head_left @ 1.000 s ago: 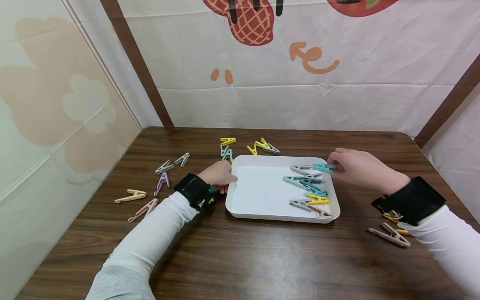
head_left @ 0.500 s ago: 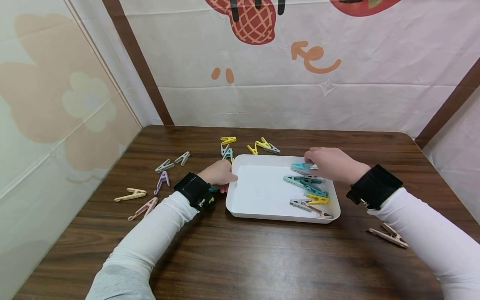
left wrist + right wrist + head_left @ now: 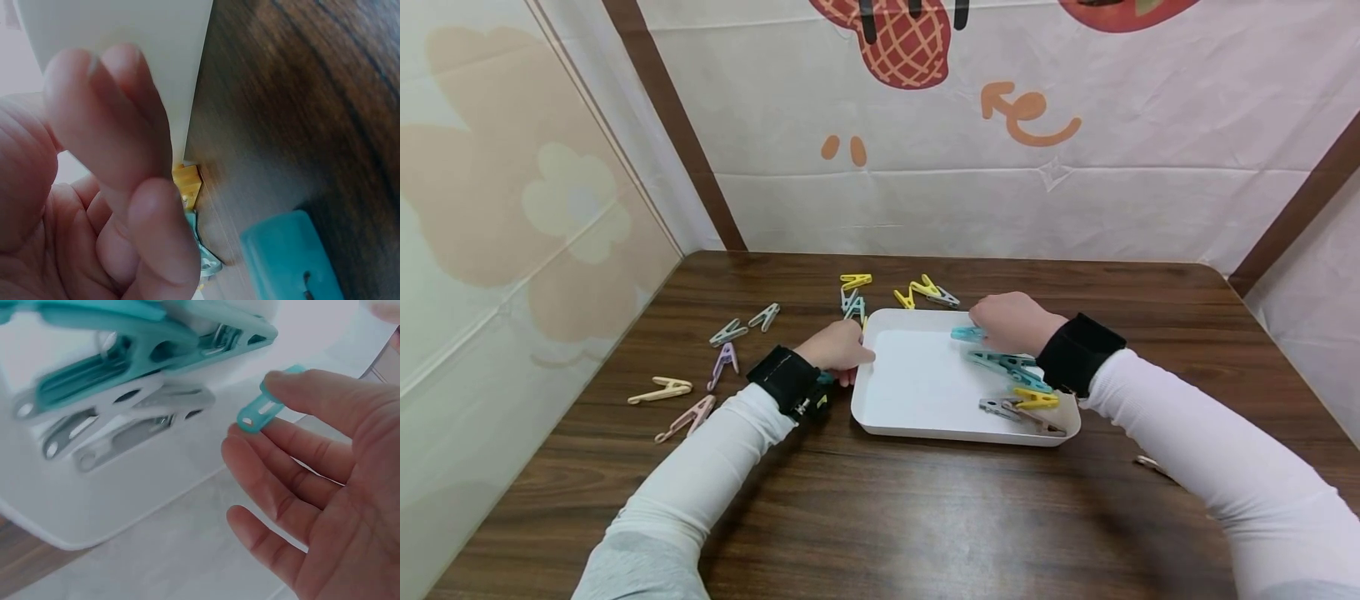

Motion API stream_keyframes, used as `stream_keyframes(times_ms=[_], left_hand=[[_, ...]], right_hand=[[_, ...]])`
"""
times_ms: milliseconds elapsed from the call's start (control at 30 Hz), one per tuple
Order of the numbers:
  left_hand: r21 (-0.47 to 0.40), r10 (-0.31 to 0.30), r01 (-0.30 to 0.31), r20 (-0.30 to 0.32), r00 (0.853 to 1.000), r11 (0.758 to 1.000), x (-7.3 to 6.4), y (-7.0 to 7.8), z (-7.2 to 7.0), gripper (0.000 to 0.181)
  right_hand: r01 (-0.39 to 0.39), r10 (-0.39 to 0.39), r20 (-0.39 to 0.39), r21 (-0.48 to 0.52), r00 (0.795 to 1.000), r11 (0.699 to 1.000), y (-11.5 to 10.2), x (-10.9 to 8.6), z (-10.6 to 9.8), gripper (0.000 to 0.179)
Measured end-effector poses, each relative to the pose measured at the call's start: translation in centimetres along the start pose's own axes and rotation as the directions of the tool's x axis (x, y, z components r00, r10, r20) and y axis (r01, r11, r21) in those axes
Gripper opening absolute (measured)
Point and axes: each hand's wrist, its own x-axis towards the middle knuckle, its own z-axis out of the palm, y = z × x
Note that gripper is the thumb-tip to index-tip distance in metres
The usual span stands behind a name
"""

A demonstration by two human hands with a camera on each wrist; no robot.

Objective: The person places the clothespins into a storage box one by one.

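Note:
Over the back of the white tray (image 3: 917, 375), my right hand (image 3: 1018, 323) pinches a turquoise clothespin (image 3: 967, 334) between thumb and fingers. The right wrist view has this clothespin (image 3: 253, 415) at the thumb tip, with the other fingers spread loosely below. My left hand (image 3: 837, 345) holds the tray's left rim, thumb on top; in the left wrist view its fingers meet at the tray wall (image 3: 181, 81). Inside the tray's right half lie teal clothespins (image 3: 1000, 360), a yellow clothespin (image 3: 1036, 400), a grey clothespin (image 3: 998, 407) and a beige one, partly behind my right wrist.
Left on the wooden table (image 3: 940, 517) lie a pink clothespin (image 3: 687, 419), a cream clothespin (image 3: 661, 390), a purple clothespin (image 3: 725, 365) and pale green ones. Yellow clothespins (image 3: 925, 287) lie behind the tray. A teal piece (image 3: 290, 256) sits beside my left hand.
My right hand has moved left from the tray's right rim, carrying the turquoise clothespin along the back of the tray. My left hand and the tray have stayed put.

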Motion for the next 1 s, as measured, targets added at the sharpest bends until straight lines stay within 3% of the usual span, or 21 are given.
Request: stream_keyframes(times_ms=[200, 433, 733, 1000], left_hand=[[0.001, -0.007, 0.007, -0.001, 1.000, 1.000, -0.2, 0.4, -0.1, 0.028], [-0.002, -0.027, 0.027, 0.000, 1.000, 1.000, -0.3, 0.6, -0.2, 0.029], [0.002, -0.025, 0.025, -0.001, 1.000, 1.000, -0.4, 0.7, -0.3, 0.030], [-0.003, -0.054, 0.054, -0.004, 0.999, 0.999, -0.4, 0.5, 0.0, 0.028]], right_hand=[[-0.032, 0.033, 0.046, -0.016, 0.998, 0.999, -0.4, 1.1, 0.4, 0.015], [-0.042, 0.043, 0.009, -0.057, 0.999, 0.997, -0.1, 1.8, 0.9, 0.015], [-0.068, 0.072, 0.019, -0.150, 0.997, 0.986, -0.2, 2.2, 1.4, 0.016], [-0.056, 0.059, 0.007, -0.211, 0.998, 0.976, -0.2, 2.3, 2.1, 0.005]])
